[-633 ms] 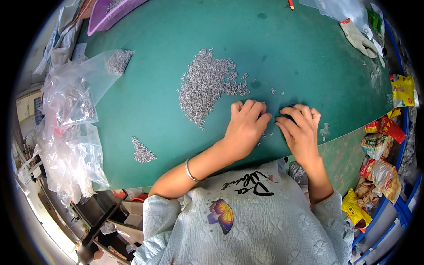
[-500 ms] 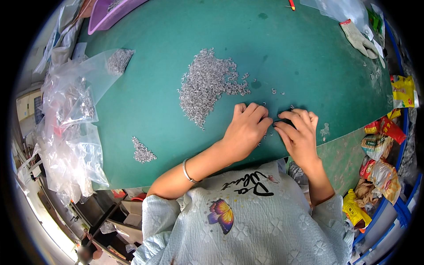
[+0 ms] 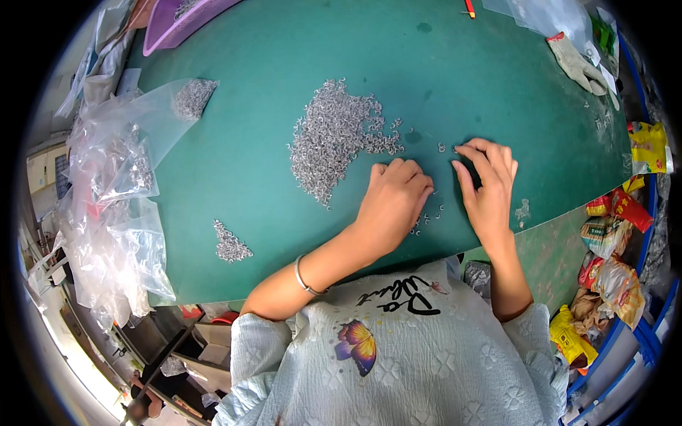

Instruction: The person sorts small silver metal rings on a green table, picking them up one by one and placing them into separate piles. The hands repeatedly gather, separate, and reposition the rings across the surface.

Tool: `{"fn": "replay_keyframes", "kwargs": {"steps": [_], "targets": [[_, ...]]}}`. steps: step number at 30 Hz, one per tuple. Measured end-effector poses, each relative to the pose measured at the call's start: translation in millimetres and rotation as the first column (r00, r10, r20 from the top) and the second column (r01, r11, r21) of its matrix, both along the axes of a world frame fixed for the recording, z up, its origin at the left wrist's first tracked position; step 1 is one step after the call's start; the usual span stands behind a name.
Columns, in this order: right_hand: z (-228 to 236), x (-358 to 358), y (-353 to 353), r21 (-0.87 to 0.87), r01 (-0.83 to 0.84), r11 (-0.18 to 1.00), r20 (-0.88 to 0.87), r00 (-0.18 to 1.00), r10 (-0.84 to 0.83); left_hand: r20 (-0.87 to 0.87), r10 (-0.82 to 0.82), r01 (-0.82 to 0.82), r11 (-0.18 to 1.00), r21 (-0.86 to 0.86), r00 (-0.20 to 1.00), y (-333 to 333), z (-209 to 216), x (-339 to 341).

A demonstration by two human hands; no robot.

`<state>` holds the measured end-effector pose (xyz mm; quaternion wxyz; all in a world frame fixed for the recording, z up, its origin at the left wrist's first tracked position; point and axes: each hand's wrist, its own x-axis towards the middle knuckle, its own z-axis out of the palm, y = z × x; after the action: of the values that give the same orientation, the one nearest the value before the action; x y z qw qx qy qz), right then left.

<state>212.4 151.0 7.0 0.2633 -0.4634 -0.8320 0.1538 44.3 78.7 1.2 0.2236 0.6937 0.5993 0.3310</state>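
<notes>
Green worktop [image 3: 270, 42], seen from above, carried the main heap of small, curved silvery pieces [image 3: 330, 145] left of its middle, between the far and near edges. A smaller cluster [image 3: 231, 246] lay toward the near left corner, and a few loose pieces [image 3: 442, 148] lay to the right of the main heap. Left hand [image 3: 394, 202]: back upward, fingers curled down near the heap's near right side; whether it held anything could not be told. More scattered pieces [image 3: 418, 226] lay just beside it, toward the near edge. Right hand [image 3: 490, 188]: thumb and index finger narrowly parted, the index tip close by the loose pieces; contact could not be made out.

Along the left edge lay clear plastic bags [image 3: 110, 238], and near the far left corner a bag end filled with similar pieces [image 3: 192, 99]. A purple basket [image 3: 165, 30] stood at the far edge, left; a pale glove [image 3: 577, 65] lay toward the far right corner. Writing: the person's pale shirt [image 3: 440, 362] bore black script lettering [image 3: 419, 307] above a butterfly print; beyond the right edge, a yellow packet [image 3: 648, 145] carried coloured printing.
</notes>
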Motion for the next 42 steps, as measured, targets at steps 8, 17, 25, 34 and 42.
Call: {"fn": "replay_keyframes", "kwargs": {"steps": [8,17,25,34,42], "targets": [[-3.3,1.9,6.1,0.012,-0.083,0.996,0.000,0.997,0.083,-0.015,-0.040,0.040,0.998,-0.039,0.999,5.5,2.6,-1.4],[0.5,0.3,1.0,-0.063,-0.090,0.994,-0.037,0.995,0.088,0.064,-0.041,0.047,0.994,-0.095,0.997,4.3,6.1,-3.4],[10.2,5.2,1.9,-0.162,-0.183,0.970,-0.015,0.983,0.183,0.053,-0.022,0.027,0.995,-0.092,0.998,3.4,4.8,-2.3],[-4.3,-8.8,15.5,0.003,-0.152,0.988,-0.036,0.988,0.152,0.091,-0.039,0.054,0.984,-0.171,0.995,1.2,9.9,-5.8],[6.2,4.1,10.1,-0.136,-0.107,0.985,-0.057,0.993,0.100,0.131,0.001,0.017,0.990,-0.138,0.991,-2.4,6.9,-4.5]]}}
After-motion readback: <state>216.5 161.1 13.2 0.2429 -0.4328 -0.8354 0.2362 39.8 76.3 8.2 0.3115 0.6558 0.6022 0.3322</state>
